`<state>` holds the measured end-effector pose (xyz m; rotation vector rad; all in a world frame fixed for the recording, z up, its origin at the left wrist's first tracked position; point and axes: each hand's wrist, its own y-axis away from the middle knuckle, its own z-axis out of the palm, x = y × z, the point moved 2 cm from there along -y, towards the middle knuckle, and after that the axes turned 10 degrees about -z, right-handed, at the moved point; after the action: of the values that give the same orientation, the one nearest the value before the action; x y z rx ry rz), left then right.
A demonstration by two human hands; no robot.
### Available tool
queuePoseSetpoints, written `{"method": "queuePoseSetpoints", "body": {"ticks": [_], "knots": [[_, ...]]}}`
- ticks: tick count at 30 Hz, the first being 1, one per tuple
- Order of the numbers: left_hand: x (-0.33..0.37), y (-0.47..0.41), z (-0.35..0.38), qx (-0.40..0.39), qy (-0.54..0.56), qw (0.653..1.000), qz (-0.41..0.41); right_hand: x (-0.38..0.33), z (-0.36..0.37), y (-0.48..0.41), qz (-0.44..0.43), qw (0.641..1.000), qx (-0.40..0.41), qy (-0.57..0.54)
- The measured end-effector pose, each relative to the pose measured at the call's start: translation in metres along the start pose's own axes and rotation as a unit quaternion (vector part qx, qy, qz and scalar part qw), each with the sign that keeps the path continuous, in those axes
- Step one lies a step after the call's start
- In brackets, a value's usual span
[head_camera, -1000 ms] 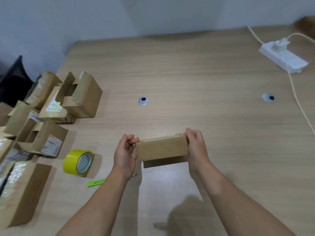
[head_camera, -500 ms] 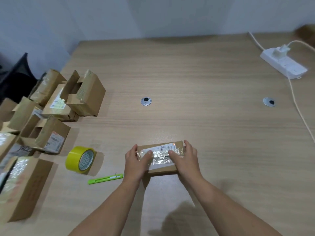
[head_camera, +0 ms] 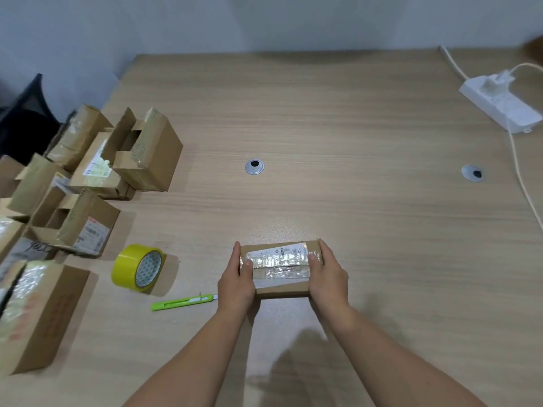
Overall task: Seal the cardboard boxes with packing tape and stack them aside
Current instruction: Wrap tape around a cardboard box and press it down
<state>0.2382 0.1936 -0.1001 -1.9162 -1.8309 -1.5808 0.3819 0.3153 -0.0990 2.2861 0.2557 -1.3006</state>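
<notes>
You are holding the small box [head_camera: 281,289] by its two short ends. Your left hand [head_camera: 236,284] is wrapping round the left end and your right hand [head_camera: 327,282] round the right end. Each thumb is lying on the top face, and the other fingers are running along the sides, where most of them are hidden. The small box is sitting flat on the counter [head_camera: 352,201], near its front edge and straight ahead of you. A white label [head_camera: 282,250] and a crinkled strip of clear tape [head_camera: 279,265] are crossing its top; the print is too small to read.

Just to the left, a green cutter [head_camera: 183,302] is lying flat, its tip close to your left wrist. Beyond it a yellow tape roll [head_camera: 138,268] is standing on its edge.

Further left, a cluster of cardboard boxes [head_camera: 88,171] is crowding the counter's edge. Some are showing raised flaps, and several are running out of the picture. A bigger box [head_camera: 41,312] at the lower left is cut off too. Behind the cluster a dark shape [head_camera: 23,121] is showing, too unclear to name.

Two round metal grommets [head_camera: 254,167] are sitting in the counter top, well apart. At the far right a white power strip [head_camera: 502,110] is lying with a plug in it, and its cable [head_camera: 526,189] is trailing off the frame. A brown blur [head_camera: 534,51] is filling the top right corner.
</notes>
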Motion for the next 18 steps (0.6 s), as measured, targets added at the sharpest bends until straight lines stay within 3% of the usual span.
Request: {"method": "queuePoseSetpoints", "body": {"ticks": [6, 9, 18], "knots": [[0.002, -0.003, 0.000, -0.016, 0.115, 0.991, -0.059, 0.002, 0.006, -0.002, 0.021, 1.000, 0.008, -0.012], [0.004, -0.003, 0.003, -0.044, 0.094, 0.992, -0.066, 0.002, 0.010, -0.002, 0.049, 0.999, -0.006, -0.011], [0.013, 0.007, 0.019, 0.014, 0.012, 0.999, -0.046, -0.004, 0.014, 0.004, 0.060, 0.997, 0.040, 0.027]]}}
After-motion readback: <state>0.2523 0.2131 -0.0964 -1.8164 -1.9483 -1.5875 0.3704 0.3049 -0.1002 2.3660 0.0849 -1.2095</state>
